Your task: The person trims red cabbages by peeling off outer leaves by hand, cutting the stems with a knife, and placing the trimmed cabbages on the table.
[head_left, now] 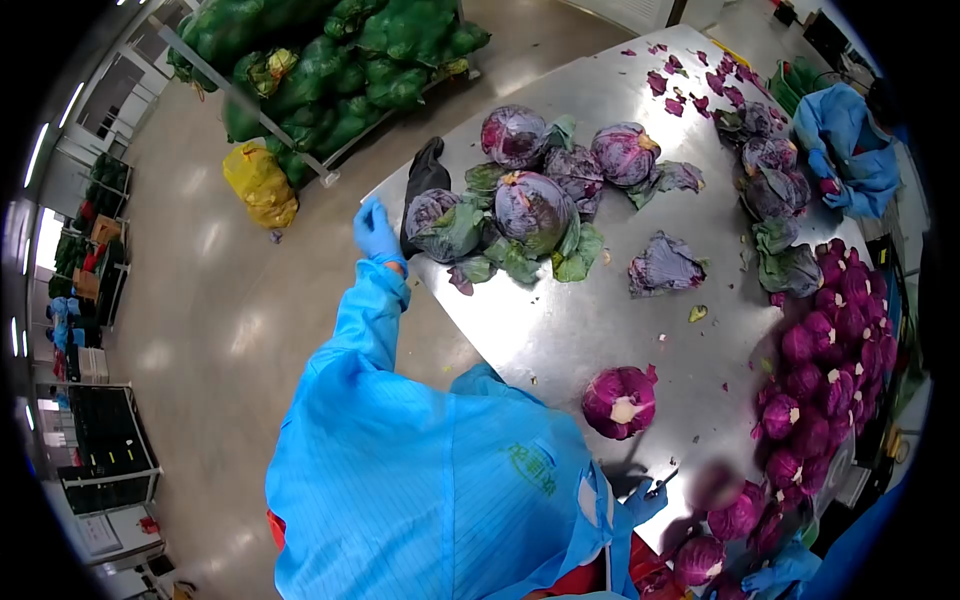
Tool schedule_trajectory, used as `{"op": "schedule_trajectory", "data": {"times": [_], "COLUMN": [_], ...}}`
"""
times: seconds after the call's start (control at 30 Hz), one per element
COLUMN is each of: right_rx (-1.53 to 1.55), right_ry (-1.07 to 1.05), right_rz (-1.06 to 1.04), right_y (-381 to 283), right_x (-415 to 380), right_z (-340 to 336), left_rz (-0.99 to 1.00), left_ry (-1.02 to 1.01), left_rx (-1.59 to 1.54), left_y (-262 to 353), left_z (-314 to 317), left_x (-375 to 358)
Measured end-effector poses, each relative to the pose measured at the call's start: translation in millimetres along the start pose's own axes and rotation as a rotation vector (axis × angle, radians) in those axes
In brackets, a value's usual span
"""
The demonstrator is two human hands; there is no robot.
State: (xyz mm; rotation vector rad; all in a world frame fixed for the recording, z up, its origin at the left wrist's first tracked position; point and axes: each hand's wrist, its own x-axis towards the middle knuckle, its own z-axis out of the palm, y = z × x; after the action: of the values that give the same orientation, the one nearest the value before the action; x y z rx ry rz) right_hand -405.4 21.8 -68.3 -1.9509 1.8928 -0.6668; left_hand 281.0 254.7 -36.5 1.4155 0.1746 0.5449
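My left hand (378,235), in a blue glove, is raised beside the table's corner, holding nothing that I can see, its fingers stretched out. Nearest to it are a black cloth-like thing (427,182) and an untrimmed red cabbage (437,220). Low in the view my right hand (646,502), also gloved, is closed around a slim dark tool that looks like a knife (662,484); my clothing partly hides this arm. A trimmed purple cabbage (619,403) rests on the steel table (520,335), its pale cut stem showing. Beyond my right hand another cabbage (716,486) is blurred by motion.
Several leafy cabbages (534,212) sit at the far left of the table. Trimmed cabbages (820,400) are heaped along the right. A co-worker in blue (850,150) stands far right; another person's gloved hand (785,570) is bottom right. Green net sacks (340,70) fill a rack.
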Motion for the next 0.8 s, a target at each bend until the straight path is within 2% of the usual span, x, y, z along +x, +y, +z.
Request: {"op": "schedule_trajectory", "data": {"times": [0.07, 0.1, 0.2, 0.3, 0.33, 0.37, 0.4, 0.43, 0.47, 0.5, 0.53, 0.57, 0.6, 0.63, 0.7, 0.77, 0.8], "right_rx": [-0.005, -0.024, -0.037, 0.060, 0.143, 0.131, 0.118, 0.100, 0.081, 0.092, 0.034, -0.020, -0.033, -0.044, -0.037, -0.002, 0.026], "right_ry": [-0.057, -0.067, -0.064, -0.080, -0.016, 0.014, 0.044, 0.033, 0.032, 0.023, 0.031, 0.029, 0.039, 0.040, 0.039, 0.053, 0.063], "right_rz": [0.020, -0.022, -0.088, 0.019, -0.052, -0.095, -0.137, -0.085, -0.009, 0.018, 0.033, 0.038, 0.062, 0.081, 0.105, 0.104, 0.101], "right_y": [-13, -11, -8, -12, -6, -7, -6, -17, -26, -28, -24, -20, -19, -21, -22, -23, -24], "right_x": [3, 0, 3, 10, 6, 4, 3, -1, -8, -12, -17, -20, -23, -25, -30, -28, -26], "right_z": [10, 12, 12, 9, 14, 12, 11, 5, -1, -4, -4, -1, 1, 1, 1, 4, 5], "left_rz": [-0.125, -0.191, -0.010, -0.005, -0.491, -0.995, -1.144, -1.185, -1.161, -0.741, -0.782, -0.646, -0.612, -0.736, -0.282, -0.151, -0.087], "left_ry": [-0.027, -0.044, -0.340, -0.643, -0.753, -0.674, -0.786, -0.702, -0.801, -0.912, -0.712, -0.712, -0.806, -0.871, -0.890, -1.138, -1.188], "left_rx": [0.179, 0.279, 0.388, 0.686, 0.268, -0.054, -0.121, -0.132, -0.213, 0.309, 0.255, 0.282, 0.157, -0.031, 0.108, -0.104, -0.096], "left_y": [-61, -60, -66, -94, -95, -77, -81, -38, -32, -57, -91, -62, -64, -46, 46, 75, 106], "left_z": [-33, -43, -20, 10, 17, 29, 32, 43, 37, 38, 47, 59, 82, 111, 157, 202, 224], "left_x": [27, 31, 46, 69, 72, 69, 79, 62, 65, 96, 132, 131, 144, 152, 107, 90, 70]}}
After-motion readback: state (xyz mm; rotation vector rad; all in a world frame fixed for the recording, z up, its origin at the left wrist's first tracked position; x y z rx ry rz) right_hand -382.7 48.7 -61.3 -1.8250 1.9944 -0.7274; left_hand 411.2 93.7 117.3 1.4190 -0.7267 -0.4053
